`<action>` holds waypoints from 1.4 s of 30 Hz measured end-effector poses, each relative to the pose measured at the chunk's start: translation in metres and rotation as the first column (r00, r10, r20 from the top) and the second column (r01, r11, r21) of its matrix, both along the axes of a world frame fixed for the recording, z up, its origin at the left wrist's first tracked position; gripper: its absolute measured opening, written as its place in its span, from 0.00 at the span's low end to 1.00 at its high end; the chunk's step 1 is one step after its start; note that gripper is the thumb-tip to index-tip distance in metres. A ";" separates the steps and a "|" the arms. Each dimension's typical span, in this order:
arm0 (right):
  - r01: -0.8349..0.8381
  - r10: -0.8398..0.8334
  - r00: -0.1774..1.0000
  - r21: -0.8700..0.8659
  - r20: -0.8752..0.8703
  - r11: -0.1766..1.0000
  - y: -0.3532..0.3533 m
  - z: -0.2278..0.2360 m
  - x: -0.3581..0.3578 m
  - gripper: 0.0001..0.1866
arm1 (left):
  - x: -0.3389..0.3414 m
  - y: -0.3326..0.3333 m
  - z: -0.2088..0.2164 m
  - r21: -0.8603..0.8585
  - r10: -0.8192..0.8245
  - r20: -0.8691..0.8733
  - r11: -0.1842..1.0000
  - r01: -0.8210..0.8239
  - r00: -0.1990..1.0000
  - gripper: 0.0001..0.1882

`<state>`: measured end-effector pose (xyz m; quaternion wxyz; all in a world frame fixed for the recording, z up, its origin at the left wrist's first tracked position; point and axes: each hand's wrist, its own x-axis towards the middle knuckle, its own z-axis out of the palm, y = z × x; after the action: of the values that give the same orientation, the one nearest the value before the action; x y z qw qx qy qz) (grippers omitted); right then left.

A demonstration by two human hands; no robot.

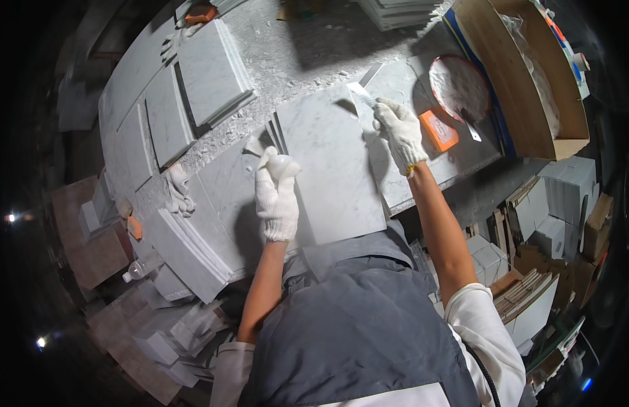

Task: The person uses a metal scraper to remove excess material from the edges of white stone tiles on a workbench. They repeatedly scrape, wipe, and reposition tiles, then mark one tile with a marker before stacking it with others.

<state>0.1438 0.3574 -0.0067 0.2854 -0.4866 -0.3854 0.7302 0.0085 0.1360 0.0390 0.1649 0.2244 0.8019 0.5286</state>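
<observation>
A large pale marble tile point(328, 163) with grey veins lies before me, its near edge by my apron. My left hand point(277, 203), in a white knit glove, is closed around a rounded, whitish, translucent piece point(282, 167) at the tile's left side; its exact kind is unclear. At the tile's far right corner, my gloved right hand point(399, 132) grips a flat, pale, blade-like tool point(360, 93), its tip over the tile edge. Right of that hand sit an orange block point(439, 129) and a red-rimmed round dish point(457, 85) of white material, with a putty knife point(472, 125) beside it.
Stacked marble tiles point(209, 74) stand at the far left, and another stack point(189, 254) at the near left. A spare glove point(180, 193) and white chips lie between. An open cardboard box point(507, 68) borders the right. Tile boxes point(565, 186) stand below on the right.
</observation>
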 end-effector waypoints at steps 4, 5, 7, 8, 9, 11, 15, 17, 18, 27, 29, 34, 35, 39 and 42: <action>0.028 -0.030 0.996 -0.033 -0.080 0.999 -0.001 -0.014 0.032 0.17 | -0.004 0.022 -0.007 0.047 -0.124 0.086 0.992 0.120 0.989 0.28; 0.041 -0.045 0.995 -0.046 -0.089 0.998 -0.005 -0.016 0.040 0.17 | -0.007 0.028 -0.009 -0.101 -0.174 -0.102 0.981 0.164 0.980 0.29; -0.040 0.039 0.999 -0.015 -0.036 0.999 -0.013 -0.020 0.051 0.17 | -0.010 0.041 -0.013 -0.425 -0.325 -0.372 0.892 0.152 0.869 0.30; -0.050 0.050 0.997 -0.001 -0.055 0.999 -0.017 -0.020 0.055 0.17 | -0.010 0.048 -0.015 -0.486 -0.356 -0.417 0.865 0.126 0.837 0.30; -0.029 0.028 0.999 -0.031 -0.043 0.999 -0.022 -0.019 0.059 0.18 | -0.010 0.053 -0.016 -0.534 -0.392 -0.458 0.839 0.106 0.798 0.28; 0.005 -0.008 0.999 -0.087 -0.038 0.996 -0.030 -0.017 0.062 0.18 | -0.010 0.063 -0.015 -0.588 -0.447 -0.537 0.806 0.062 0.715 0.26; 0.031 -0.025 0.999 -0.133 0.046 0.991 -0.036 -0.014 0.062 0.19 | -0.011 0.072 -0.010 -0.652 -0.566 -0.611 0.756 0.053 0.554 0.29; 0.045 -0.041 0.999 -0.128 0.028 0.991 -0.036 -0.014 0.062 0.20 | -0.012 0.074 -0.009 -0.628 -0.566 -0.651 0.776 0.061 0.505 0.29; 0.055 -0.054 0.998 -0.130 0.012 0.990 -0.035 -0.015 0.062 0.21 | -0.012 0.075 -0.009 -0.624 -0.570 -0.659 0.778 0.066 0.491 0.29; 0.126 -0.127 0.991 -0.020 -0.041 0.992 -0.020 -0.014 0.066 0.21 | -0.008 0.083 -0.010 -0.697 -0.625 -0.645 0.717 -0.003 0.439 0.27; 0.105 -0.106 0.994 -0.041 -0.032 0.994 -0.022 -0.011 0.066 0.21 | -0.009 0.086 -0.009 -0.697 -0.635 -0.647 0.717 0.011 0.422 0.26; 0.083 -0.093 0.992 -0.116 -0.081 0.990 -0.030 -0.010 0.067 0.22 | -0.011 0.092 -0.009 -0.712 -0.654 -0.630 0.702 0.025 0.419 0.24; 0.092 -0.102 0.992 -0.122 -0.074 0.988 -0.030 -0.012 0.067 0.22 | -0.010 0.093 -0.009 -0.696 -0.643 -0.653 0.718 0.019 0.401 0.23; 0.064 -0.070 0.994 -0.075 -0.081 0.995 -0.025 -0.021 0.067 0.22 | -0.008 0.095 -0.007 -0.630 -0.596 -0.756 0.775 -0.053 0.273 0.19; 0.078 -0.086 0.992 -0.091 -0.089 0.993 -0.025 -0.026 0.067 0.22 | -0.008 0.097 -0.006 -0.627 -0.599 -0.772 0.772 -0.102 0.212 0.06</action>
<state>0.2113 0.3329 -0.0325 0.3111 -0.4799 -0.3190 0.7557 0.0001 0.2329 0.0328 -0.2089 0.5713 0.7935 -0.0149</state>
